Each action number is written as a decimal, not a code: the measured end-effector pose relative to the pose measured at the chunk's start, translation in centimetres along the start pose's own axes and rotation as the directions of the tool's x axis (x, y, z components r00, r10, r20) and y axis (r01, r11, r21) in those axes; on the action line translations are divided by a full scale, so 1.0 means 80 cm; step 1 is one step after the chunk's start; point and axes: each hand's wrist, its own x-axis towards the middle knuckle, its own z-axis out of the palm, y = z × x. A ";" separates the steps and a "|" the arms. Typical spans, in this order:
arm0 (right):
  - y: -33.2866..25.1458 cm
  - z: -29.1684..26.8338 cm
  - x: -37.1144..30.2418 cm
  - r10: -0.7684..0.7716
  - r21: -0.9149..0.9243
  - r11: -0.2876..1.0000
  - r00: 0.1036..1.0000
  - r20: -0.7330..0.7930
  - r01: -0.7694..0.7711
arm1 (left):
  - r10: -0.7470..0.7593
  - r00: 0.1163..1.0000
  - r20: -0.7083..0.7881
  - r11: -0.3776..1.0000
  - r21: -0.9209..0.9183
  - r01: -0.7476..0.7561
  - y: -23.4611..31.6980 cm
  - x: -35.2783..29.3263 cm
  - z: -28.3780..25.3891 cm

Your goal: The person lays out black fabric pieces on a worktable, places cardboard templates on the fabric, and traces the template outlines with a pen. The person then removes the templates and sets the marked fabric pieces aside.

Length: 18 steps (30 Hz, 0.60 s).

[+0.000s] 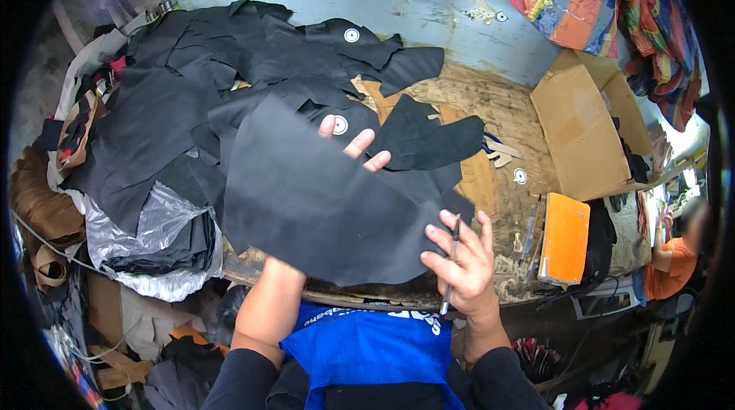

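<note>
A smooth black leather-like piece (321, 196) is held up over the near part of the worktable. My left hand (358, 143) supports it from beneath, and its fingertips curl over the far edge; the palm is hidden under the piece. At the right edge of the same piece, my right hand (468, 271) is half curled with a slim pen (457, 232) between its fingers. Its fingertips are close to or touching the edge. Beyond lies a smaller dark piece (429, 134) with a rough surface. A large heap of black sheets (168, 81) covers the table's left side.
On the right stand an open cardboard box (570, 134) and an orange book (565, 238). A clear plastic bag (164, 211) of black pieces hangs over the left edge. Colourful woven sacks (589, 12) sit at the back right. A person in orange (671, 268) is far right.
</note>
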 end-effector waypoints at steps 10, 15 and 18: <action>0.011 0.017 -0.021 0.314 0.258 0.933 0.917 -0.246 -0.250 | -0.565 0.775 -0.284 0.693 -0.673 0.259 -0.037 -0.114 -0.035; 0.032 0.046 -0.028 0.667 0.696 0.624 0.707 -0.238 -0.354 | -0.451 0.807 -0.382 0.882 -0.329 0.337 -0.027 -0.185 -0.043; 0.045 0.059 -0.024 0.742 0.934 0.328 0.651 -0.162 -0.141 | -0.385 0.888 -0.252 0.922 -0.150 0.357 -0.003 -0.181 -0.046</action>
